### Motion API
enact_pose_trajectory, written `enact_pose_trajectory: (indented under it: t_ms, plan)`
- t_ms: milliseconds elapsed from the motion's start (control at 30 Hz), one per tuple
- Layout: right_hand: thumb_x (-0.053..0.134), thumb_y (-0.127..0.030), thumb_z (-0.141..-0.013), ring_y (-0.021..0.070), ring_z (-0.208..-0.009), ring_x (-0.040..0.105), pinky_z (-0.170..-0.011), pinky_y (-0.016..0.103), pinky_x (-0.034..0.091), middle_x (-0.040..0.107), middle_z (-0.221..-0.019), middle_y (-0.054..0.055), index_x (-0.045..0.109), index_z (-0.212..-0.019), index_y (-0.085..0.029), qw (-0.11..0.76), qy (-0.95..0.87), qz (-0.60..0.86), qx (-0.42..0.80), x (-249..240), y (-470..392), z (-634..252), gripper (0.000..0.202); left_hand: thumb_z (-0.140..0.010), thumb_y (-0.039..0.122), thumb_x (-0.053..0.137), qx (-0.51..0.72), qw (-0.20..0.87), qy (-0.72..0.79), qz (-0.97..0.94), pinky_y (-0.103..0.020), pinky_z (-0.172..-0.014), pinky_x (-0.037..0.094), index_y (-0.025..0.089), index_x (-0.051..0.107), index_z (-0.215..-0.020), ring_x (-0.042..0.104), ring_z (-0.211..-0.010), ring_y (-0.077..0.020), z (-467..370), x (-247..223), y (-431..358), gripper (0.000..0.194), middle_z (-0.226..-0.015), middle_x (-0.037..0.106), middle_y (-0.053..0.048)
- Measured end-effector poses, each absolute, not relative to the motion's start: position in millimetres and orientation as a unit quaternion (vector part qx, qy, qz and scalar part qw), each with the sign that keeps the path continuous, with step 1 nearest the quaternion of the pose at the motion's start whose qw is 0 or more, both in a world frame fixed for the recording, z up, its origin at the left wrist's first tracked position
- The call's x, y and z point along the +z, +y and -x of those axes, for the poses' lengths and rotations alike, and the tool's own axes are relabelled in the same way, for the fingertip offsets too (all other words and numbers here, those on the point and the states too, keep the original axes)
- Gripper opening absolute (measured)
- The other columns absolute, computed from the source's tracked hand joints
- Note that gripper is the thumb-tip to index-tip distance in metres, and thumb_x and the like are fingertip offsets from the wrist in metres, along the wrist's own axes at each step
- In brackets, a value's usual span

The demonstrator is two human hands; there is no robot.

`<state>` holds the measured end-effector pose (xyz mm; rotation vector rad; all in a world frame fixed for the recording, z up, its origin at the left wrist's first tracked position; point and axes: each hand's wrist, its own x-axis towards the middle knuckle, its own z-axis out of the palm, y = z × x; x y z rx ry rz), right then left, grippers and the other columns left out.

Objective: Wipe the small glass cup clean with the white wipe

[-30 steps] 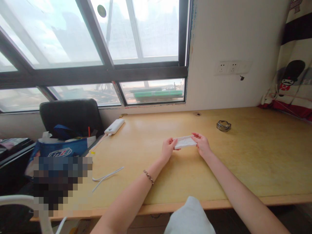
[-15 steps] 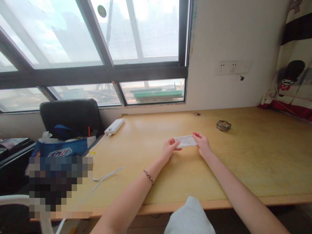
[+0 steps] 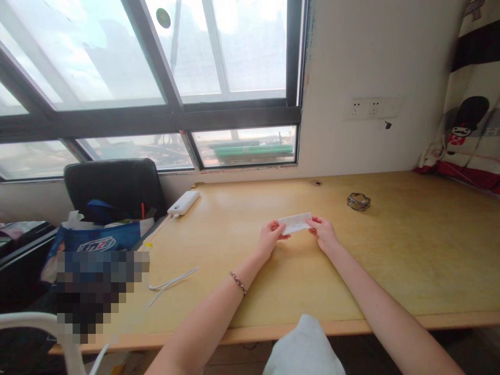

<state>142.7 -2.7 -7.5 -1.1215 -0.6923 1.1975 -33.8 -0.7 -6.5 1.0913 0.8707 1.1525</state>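
Note:
A small white folded tissue [image 3: 296, 223] is stretched between both hands above the wooden table [image 3: 390, 260]. My left hand [image 3: 270, 237] pinches its left end, with the thumb on top and fingers underneath. At the lower right corner, my right hand [image 3: 323, 233] grips it between thumb and fingers. The tissue's upper right corner stands free of the fingers. Beyond my right hand lies a dark openwork bracelet-like ring [image 3: 358, 201], apart from both hands.
A white power bank [image 3: 183, 202] with a cable rests at the table's left back. A loose white cable [image 3: 174, 279] lies nearer. Left of the table are a black chair [image 3: 115, 182] and a blue bag [image 3: 101, 237]. Wall sockets [image 3: 365, 108] are at the back right.
My right hand has shifted slightly down along the tissue's right end, leaving the upper right corner uncovered. My left hand has barely moved and still holds its end.

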Motion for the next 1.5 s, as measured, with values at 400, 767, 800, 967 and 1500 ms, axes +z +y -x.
enact_pose_trajectory:
  t_ms: [400,767,800,967,1500]
  plan:
    - [0.073,-0.024,-0.048,0.0077,-0.059,0.053,-0.049,0.016,0.04,0.062,-0.07,-0.001,0.063,-0.07,-0.016,0.649,-0.285,0.486,0.512,-7.7,-1.4,-144.2,0.025,-0.061,0.036,0.066,0.508,0.606,0.405,-0.459,-0.03,-0.061,0.052,0.011,0.055,-0.075,0.061,-0.053,-0.0147,35.0,-4.2,-0.6,0.031,-0.06,0.059,-0.002]
    - [0.059,-0.024,-0.059,0.0166,-0.068,0.059,-0.06,0.026,0.047,0.065,-0.078,0.006,0.063,-0.076,-0.015,0.605,-0.353,0.6,0.386,-23.4,8.6,-150.9,0.02,-0.071,0.034,0.054,0.527,0.501,0.454,-0.514,-0.02,-0.044,0.043,0.012,0.052,-0.07,0.053,-0.043,-0.0098,37.4,-6.8,1.8,0.022,-0.049,0.054,0.001]
    - [0.058,-0.024,-0.06,0.0185,-0.075,0.059,-0.067,0.029,0.047,0.065,-0.083,0.007,0.062,-0.079,-0.015,0.594,-0.382,0.627,0.329,-24.8,9.6,-151.9,0.022,-0.072,0.034,0.051,0.525,0.469,0.463,-0.538,-0.019,-0.041,0.04,0.013,0.052,-0.07,0.051,-0.041,-0.009,38.0,-7.1,1.9,0.021,-0.048,0.053,0.001]
    - [0.049,-0.023,-0.067,0.0221,-0.092,0.054,-0.084,0.036,0.039,0.062,-0.094,0.01,0.062,-0.086,-0.014,0.509,-0.54,0.661,0.106,-21.3,5.8,-150.2,0.024,-0.079,0.028,0.043,0.481,0.278,0.46,-0.693,-0.023,-0.058,0.045,0.016,0.056,-0.076,0.057,-0.062,-0.0124,38.6,-9.3,-2.0,0.019,-0.066,0.061,-0.003]
    - [0.045,-0.016,-0.075,0.0151,-0.079,0.057,-0.075,0.026,0.041,0.065,-0.084,0.003,0.065,-0.08,-0.019,0.331,-0.742,0.572,0.118,-17.1,-8.6,-134.4,0.021,-0.081,0.02,0.041,0.253,0.072,0.301,-0.917,-0.03,-0.089,0.038,0.017,0.059,-0.084,0.053,-0.094,-0.0161,32.9,-6.2,-14.2,0.019,-0.088,0.062,-0.006]
